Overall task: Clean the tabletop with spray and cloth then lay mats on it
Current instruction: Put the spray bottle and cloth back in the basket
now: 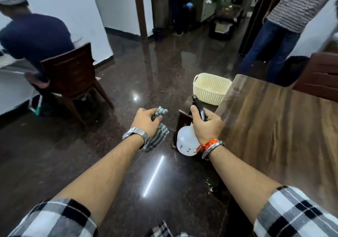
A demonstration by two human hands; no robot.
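From the head camera we see our left hand (pixel 146 120) clenched on a checked cloth (pixel 158 135) above the dark floor, our right hand (pixel 206 125) gripping a white spray bottle (pixel 185 142) by its black trigger head, just beside the wooden tabletop (pixel 278 136), cream basket (pixel 210 88) beyond

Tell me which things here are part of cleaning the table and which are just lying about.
For the job:
- spray bottle, held in the right hand
- cloth, held in the left hand
- table, the surface to clean

Just about:
- basket on the floor beyond the table corner
- chair at left, someone sitting on it
- chair back behind the table

No mats in view.
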